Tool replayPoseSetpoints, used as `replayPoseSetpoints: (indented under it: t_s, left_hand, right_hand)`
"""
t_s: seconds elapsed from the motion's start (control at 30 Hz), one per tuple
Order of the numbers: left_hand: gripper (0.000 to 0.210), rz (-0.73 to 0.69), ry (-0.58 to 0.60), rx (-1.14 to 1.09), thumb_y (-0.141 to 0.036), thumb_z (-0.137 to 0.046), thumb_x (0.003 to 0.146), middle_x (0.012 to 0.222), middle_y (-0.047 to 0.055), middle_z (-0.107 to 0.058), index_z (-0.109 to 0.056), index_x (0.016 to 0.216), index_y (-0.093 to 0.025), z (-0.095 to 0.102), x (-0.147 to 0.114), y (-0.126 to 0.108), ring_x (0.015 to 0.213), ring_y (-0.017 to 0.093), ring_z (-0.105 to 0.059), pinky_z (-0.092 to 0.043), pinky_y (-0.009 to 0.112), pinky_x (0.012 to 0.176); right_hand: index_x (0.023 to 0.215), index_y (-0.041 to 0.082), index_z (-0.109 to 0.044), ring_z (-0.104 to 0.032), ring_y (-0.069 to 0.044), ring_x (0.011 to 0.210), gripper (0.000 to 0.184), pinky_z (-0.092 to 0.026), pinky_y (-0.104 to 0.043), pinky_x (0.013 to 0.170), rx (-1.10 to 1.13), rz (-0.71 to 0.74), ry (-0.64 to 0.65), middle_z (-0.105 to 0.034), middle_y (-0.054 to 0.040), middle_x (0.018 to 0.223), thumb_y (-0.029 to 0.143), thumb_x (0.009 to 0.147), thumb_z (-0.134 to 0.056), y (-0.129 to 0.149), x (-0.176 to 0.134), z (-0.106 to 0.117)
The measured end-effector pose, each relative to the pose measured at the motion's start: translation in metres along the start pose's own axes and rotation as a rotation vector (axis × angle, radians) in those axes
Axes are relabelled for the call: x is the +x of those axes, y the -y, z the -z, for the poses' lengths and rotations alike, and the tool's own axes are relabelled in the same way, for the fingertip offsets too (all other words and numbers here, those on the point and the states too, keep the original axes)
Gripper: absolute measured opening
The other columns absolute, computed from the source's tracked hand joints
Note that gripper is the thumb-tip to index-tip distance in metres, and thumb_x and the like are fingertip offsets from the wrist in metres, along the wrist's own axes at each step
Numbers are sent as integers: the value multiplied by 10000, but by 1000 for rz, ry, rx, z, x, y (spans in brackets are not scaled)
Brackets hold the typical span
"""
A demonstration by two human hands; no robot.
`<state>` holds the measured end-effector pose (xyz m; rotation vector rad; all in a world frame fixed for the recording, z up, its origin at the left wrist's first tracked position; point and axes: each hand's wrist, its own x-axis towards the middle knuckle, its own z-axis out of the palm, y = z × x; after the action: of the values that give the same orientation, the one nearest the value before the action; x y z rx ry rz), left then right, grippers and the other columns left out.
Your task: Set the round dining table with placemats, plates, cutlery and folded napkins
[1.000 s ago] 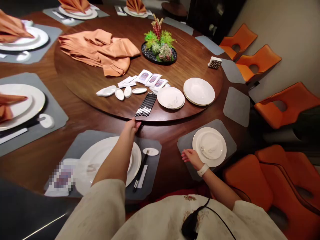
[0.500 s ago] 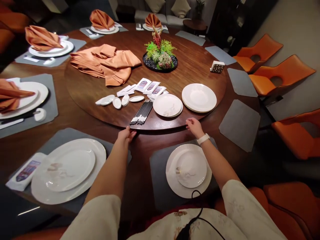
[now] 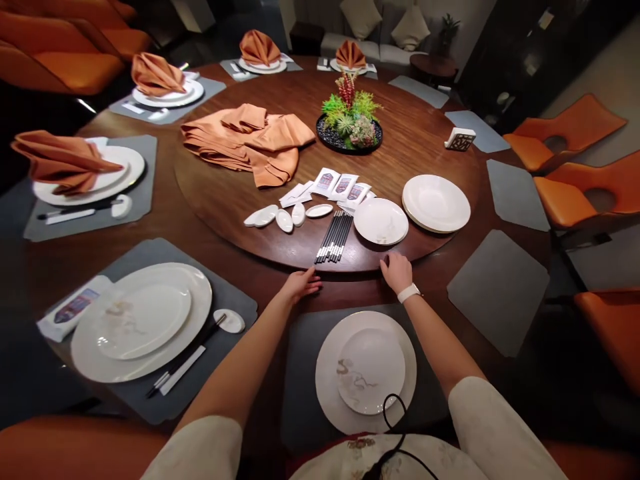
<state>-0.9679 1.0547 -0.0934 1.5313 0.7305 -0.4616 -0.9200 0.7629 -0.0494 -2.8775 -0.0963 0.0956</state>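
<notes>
My left hand (image 3: 302,285) and my right hand (image 3: 398,271) both rest with spread fingers against the near rim of the round wooden turntable (image 3: 235,213). On the turntable just beyond them lie a bundle of black chopsticks (image 3: 335,237), a small stack of white plates (image 3: 381,221), a larger stack of plates (image 3: 436,203), several white spoons and rests (image 3: 285,217) and packaged wipes (image 3: 341,185). Below my hands a grey placemat (image 3: 300,360) carries a white plate with a smaller plate (image 3: 369,371) on it.
A pile of orange napkins (image 3: 250,138) and a plant centrepiece (image 3: 350,121) sit further back on the turntable. A set place (image 3: 140,324) lies to my left; bare grey mats (image 3: 497,288) lie to the right. Orange chairs (image 3: 590,187) ring the table.
The view has shifted right along the table. My right hand went from the placemat up to the turntable rim, and my left hand stayed on the rim; the turntable's items now lie further right.
</notes>
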Motion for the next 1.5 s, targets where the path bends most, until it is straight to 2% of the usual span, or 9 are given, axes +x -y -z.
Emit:
replayPoseSetpoints:
  t_s: [0.13, 0.33, 0.63, 0.77, 0.87, 0.97, 1.13, 1.3, 1.5]
  left_hand:
    - [392, -174, 95, 456, -543, -573, 876, 824, 140, -702, -652, 835, -161, 8, 5, -26, 793, 267, -689, -562, 399, 729]
    - [498, -702, -425, 830, -387, -589, 868, 1477, 222, -458, -565, 1308, -155, -2, 29, -74, 1373, 400, -394, -331, 545, 1107]
    - [584, -803, -297, 1108, -475, -571, 892, 1397, 256, -502, -509, 1353, -123, -73, -17, -15, 1326, 380, -439, -344, 478, 1090]
    - [340, -802, -297, 1201, -311, -531, 906, 1176, 226, -631, -640, 1181, -141, -105, -36, -14, 1138, 352, -571, -418, 456, 989]
    - [243, -745, -408, 1029, -283, -491, 914, 994, 153, -677, -684, 1020, -182, -132, -51, -25, 985, 290, -624, -457, 394, 888]
    - [285, -636, -465, 535, -426, -514, 909, 817, 76, -661, -659, 913, -181, -165, -77, -35, 777, 204, -617, -474, 302, 727]
    - [489, -342, 25, -167, -601, -717, 729, 652, -17, -578, -641, 925, -159, -220, -128, -40, 512, 80, -476, -397, 200, 507]
    - [379, -163, 235, -308, -431, -808, 710, 539, -56, -500, -622, 873, -144, -254, -150, -46, 420, 40, -389, -291, 145, 394]
    - [147, 89, 229, -350, -214, -681, 831, 594, -28, -577, -547, 857, -162, -274, -148, -52, 443, 68, -519, -432, 159, 425]
  right_hand:
    - [1393, 34, -507, -416, -377, 1358, 543, -296, -532, 1124, -142, 23, -10, -456, -259, 1470, 364, 962, -478, -23, -5, -12]
    - [1425, 8, -474, -404, -368, 1384, 612, -353, -457, 1109, -192, 52, 21, -428, -244, 1501, 412, 966, -460, -80, 22, -4]
    - [1445, -25, -434, -348, -385, 1412, 712, -346, -441, 1119, -168, 103, 34, -398, -257, 1514, 483, 950, -500, -150, 52, 15]
    - [1452, -26, -413, -313, -396, 1429, 732, -347, -475, 1119, -120, 159, 49, -368, -271, 1528, 484, 937, -516, -182, 67, 26]
    - [1333, 8, -553, -393, -389, 1379, 616, -353, -493, 1119, 20, 215, 79, -462, -266, 1461, 445, 899, -573, -198, 74, 40]
    - [1096, 78, -683, -597, -311, 1153, 403, -442, -460, 1050, 377, 262, 131, -658, -209, 1198, 405, 874, -602, -195, 63, 52]
    - [1084, 180, -643, -672, -170, 809, 419, -582, -340, 769, 1147, 220, 499, -692, -63, 975, 487, 802, -694, -159, 4, 68]
    - [1205, 245, -551, -658, -122, 729, 527, -580, -256, 623, 1382, 57, 777, -664, -14, 1006, 419, 759, -771, -142, -38, 89]
    - [1083, 192, -610, -643, -137, 758, 461, -555, -225, 553, 1283, -47, 745, -669, -36, 981, 462, 749, -778, -151, -57, 99]
